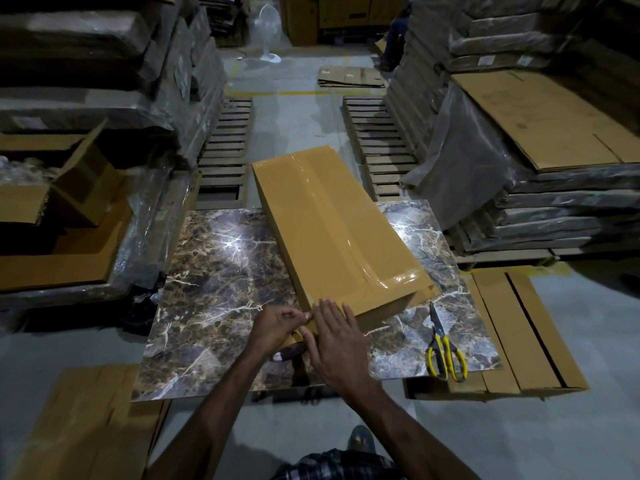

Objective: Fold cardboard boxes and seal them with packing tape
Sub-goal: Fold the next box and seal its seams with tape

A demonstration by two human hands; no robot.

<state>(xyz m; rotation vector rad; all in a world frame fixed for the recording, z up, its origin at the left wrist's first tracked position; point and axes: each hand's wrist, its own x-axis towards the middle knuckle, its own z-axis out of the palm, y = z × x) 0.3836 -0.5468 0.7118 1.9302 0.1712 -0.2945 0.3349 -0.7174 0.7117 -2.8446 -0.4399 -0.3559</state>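
Pressing flat on the near end of the box (336,230), the right hand (334,337) has its fingers straight and together, palm down over the corner. Right beside it, touching, the left hand (277,323) is curled, fingertips pinching the tape (306,329) where it wraps the box's near edge. Under that hand sits the roll (292,344), mostly hidden, so I can't make out much of it.

The box is long and closed, lying on the marble slab (207,271), angled so its far end pokes past the slab's back edge. A glossy band of tape runs the whole length of its top seam and folds over the near right corner.

Over on the right of the slab lie the scissors (443,355), yellow handles toward the person, blades pointing at the box, close to it but apart.

Off the slab's right edge, flat cardboard (519,323) lies on the floor. More flat sheets (86,427) lie at lower left. Wrapped stacks (519,168) of flattened boxes rise on the right, with darker bundles on the left, and an open carton (69,188) sits on the left. Pallets (225,150) line the aisle beyond, a fan (266,29) stands far back, and a sandalled foot (362,441) shows at the bottom.
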